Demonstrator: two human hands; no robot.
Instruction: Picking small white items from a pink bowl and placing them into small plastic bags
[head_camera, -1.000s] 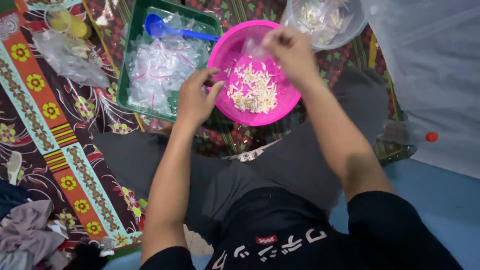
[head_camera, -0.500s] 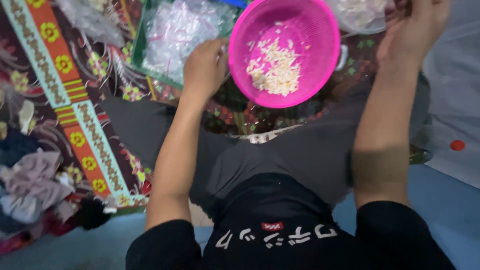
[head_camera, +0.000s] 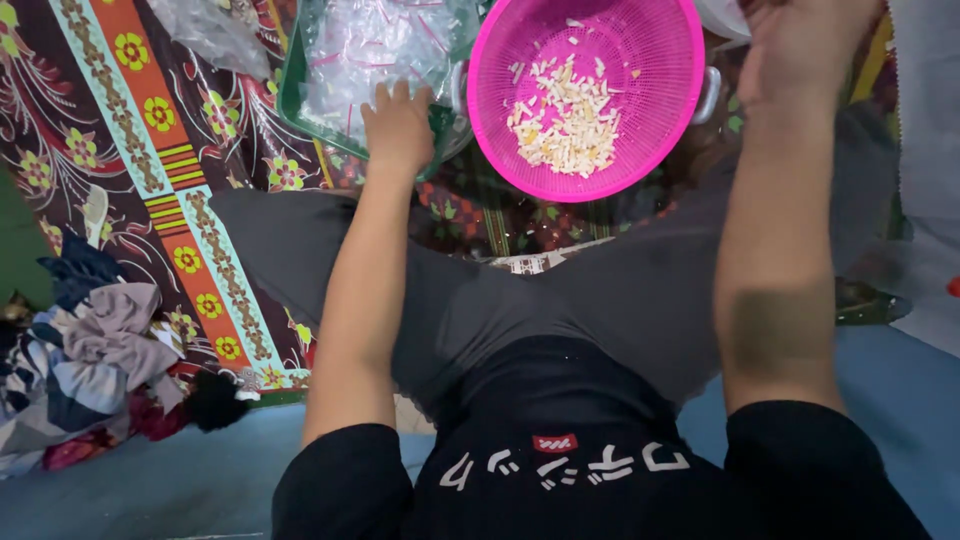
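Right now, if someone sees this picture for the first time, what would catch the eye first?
The bright pink basket at the top centre stands out most, with pale chopped pieces heaped inside. Left of it, the left hand rests on clear plastic bags in a green tray, while the right hand is raised at the top right. The patterned mat with yellow flowers runs down the left.

A patterned floor mat (head_camera: 150, 170) carries a green tray (head_camera: 292, 95); right of the tray sits a pink basket (head_camera: 640, 150), far left crumpled clothes (head_camera: 80, 350).
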